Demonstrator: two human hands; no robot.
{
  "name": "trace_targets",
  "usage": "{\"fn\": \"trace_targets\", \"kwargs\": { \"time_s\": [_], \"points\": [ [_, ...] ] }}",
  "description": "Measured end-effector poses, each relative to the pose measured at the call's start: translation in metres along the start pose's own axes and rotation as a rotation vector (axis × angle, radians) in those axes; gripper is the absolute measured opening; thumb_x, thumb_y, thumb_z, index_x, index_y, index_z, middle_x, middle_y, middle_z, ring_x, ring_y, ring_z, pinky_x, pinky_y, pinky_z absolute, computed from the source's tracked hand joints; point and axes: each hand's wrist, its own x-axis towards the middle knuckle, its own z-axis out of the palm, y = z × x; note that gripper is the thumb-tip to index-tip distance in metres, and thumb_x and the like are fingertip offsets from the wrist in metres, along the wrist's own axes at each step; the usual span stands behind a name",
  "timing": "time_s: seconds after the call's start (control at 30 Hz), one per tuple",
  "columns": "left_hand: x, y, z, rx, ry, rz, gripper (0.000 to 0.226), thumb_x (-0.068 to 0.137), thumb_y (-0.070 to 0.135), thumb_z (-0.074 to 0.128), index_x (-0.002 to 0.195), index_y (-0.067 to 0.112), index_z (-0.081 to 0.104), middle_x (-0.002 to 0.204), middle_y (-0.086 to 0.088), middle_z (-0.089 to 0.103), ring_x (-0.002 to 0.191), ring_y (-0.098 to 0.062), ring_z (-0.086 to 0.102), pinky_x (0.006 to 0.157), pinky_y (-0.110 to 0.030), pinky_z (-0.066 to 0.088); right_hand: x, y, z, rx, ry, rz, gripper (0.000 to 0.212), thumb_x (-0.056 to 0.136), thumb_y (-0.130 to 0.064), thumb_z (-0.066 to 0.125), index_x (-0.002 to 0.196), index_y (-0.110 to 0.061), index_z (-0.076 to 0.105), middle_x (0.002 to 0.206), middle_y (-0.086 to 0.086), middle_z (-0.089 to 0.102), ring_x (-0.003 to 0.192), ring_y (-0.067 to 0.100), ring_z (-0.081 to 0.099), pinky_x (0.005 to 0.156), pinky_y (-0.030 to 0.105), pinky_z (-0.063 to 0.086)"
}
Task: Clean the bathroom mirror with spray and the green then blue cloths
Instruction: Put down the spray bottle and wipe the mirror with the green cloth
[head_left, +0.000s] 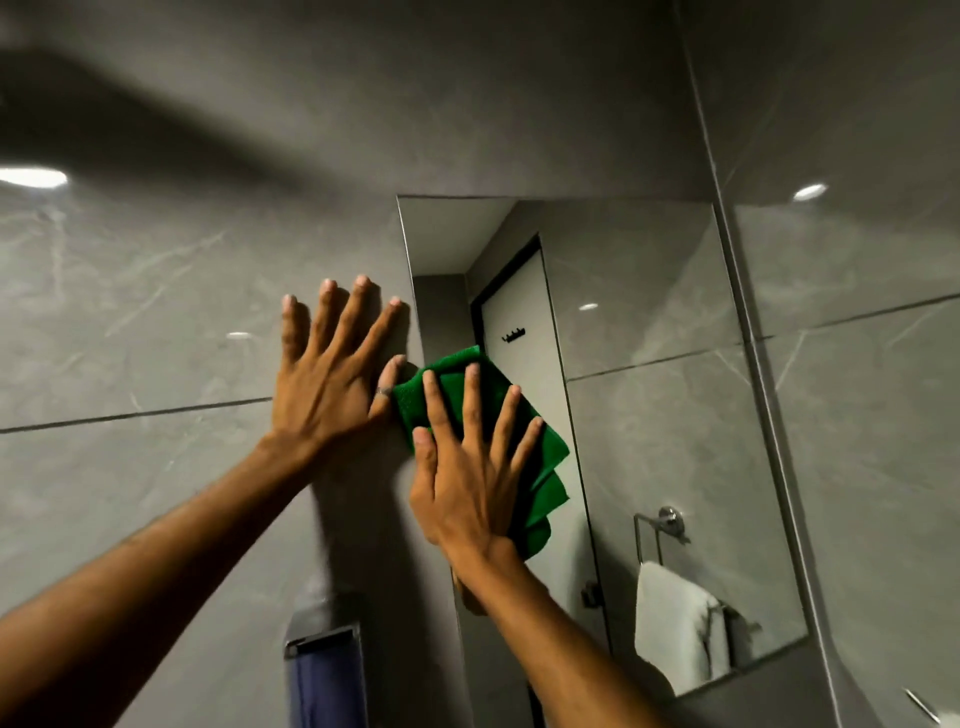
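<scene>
My right hand presses the green cloth flat against the mirror near its left edge (fingers spread, no grip closed); my left hand lies open on the wall tile.

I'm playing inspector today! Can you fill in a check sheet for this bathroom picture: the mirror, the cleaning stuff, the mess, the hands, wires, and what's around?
Surface: mirror on a grey tiled wall; it reflects a door, hooks and a white towel on a ring.
Job's things: green cloth folded, pressed flat on the mirror's left part. Spray and blue cloth: not identified.
Clutter: a dark blue item in a holder below the left arm; unclear what it is.
Grippers: right hand spread flat on the green cloth; left hand open, flat on the wall beside the mirror.
Cables: nothing seen.
Surroundings: ceiling light glare on the tiles.
</scene>
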Motion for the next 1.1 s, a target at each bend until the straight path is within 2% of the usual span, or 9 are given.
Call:
{"fn": "trace_targets", "kwargs": {
  "time_s": [0.13,0.3,0.47,0.67,0.87,0.97,1.1],
  "points": [
    [0.017,0.006,0.001,-0.009,0.034,-0.013,0.070,0.099,0.063,0.010,0.164,0.037,0.007,0.175,-0.003,-0.001,0.161,-0.030,-0.011,0.128,-0.060,-0.006,0.016,0.009,-0.004,-0.009,0.023,-0.049,0.056,0.103,-0.053,0.019,0.156,-0.048,0.005,0.170,-0.007,0.006,0.156,0.038,0.005,0.118,0.070,0.009],
    [0.024,0.000,0.000,-0.003,0.064,-0.003,0.071,0.098,0.066,0.010,0.163,0.039,0.009,0.175,-0.004,0.001,0.161,-0.031,-0.007,0.129,-0.059,-0.007,0.042,0.027,-0.011,-0.007,0.062,-0.081,0.056,0.103,-0.054,0.022,0.156,-0.047,0.009,0.169,-0.009,0.009,0.157,0.032,0.008,0.121,0.065,0.010],
    [0.039,-0.005,-0.007,0.009,0.074,-0.008,0.073,0.096,0.068,0.008,0.163,0.041,0.003,0.175,-0.004,-0.004,0.161,-0.030,-0.010,0.128,-0.058,-0.011,0.086,0.076,-0.026,-0.025,0.128,0.044,0.056,0.102,-0.053,0.027,0.156,-0.048,0.012,0.169,-0.010,0.010,0.157,0.029,0.012,0.123,0.062,0.012],
    [0.042,-0.004,-0.004,0.046,0.099,-0.021,0.070,0.098,0.066,0.009,0.163,0.041,-0.001,0.175,-0.004,-0.006,0.161,-0.030,-0.010,0.128,-0.060,-0.006,0.134,0.168,-0.048,-0.019,0.139,0.171,0.056,0.101,-0.055,0.016,0.156,-0.047,0.013,0.170,-0.010,0.008,0.156,0.028,0.013,0.124,0.061,0.011],
    [0.042,-0.004,0.001,0.068,0.126,-0.021,0.069,0.099,0.066,0.009,0.163,0.042,-0.001,0.175,-0.003,-0.003,0.161,-0.030,-0.009,0.128,-0.061,-0.002,0.172,0.265,-0.080,0.019,0.169,0.394,0.063,0.098,-0.056,0.011,0.157,-0.035,0.022,0.170,-0.004,0.010,0.155,0.032,0.013,0.123,0.061,0.011],
    [0.043,-0.004,0.004,0.078,0.147,-0.019,0.068,0.100,0.066,0.011,0.163,0.042,0.000,0.175,-0.003,-0.002,0.162,-0.029,-0.007,0.128,-0.061,-0.002,0.187,0.268,-0.085,0.031,0.178,0.425,0.064,0.098,-0.056,0.010,0.157,-0.035,0.020,0.170,-0.004,0.008,0.156,0.032,0.010,0.124,0.061,0.008],
    [0.044,-0.003,0.004,0.094,0.139,-0.028,0.070,0.099,0.067,0.009,0.163,0.040,0.000,0.175,-0.004,-0.001,0.162,-0.031,-0.006,0.128,-0.061,0.000,0.199,0.231,-0.083,0.027,0.166,0.363,0.064,0.098,-0.055,0.008,0.158,-0.037,0.018,0.170,-0.001,0.008,0.156,0.035,0.010,0.124,0.062,0.007]
  ]
}}
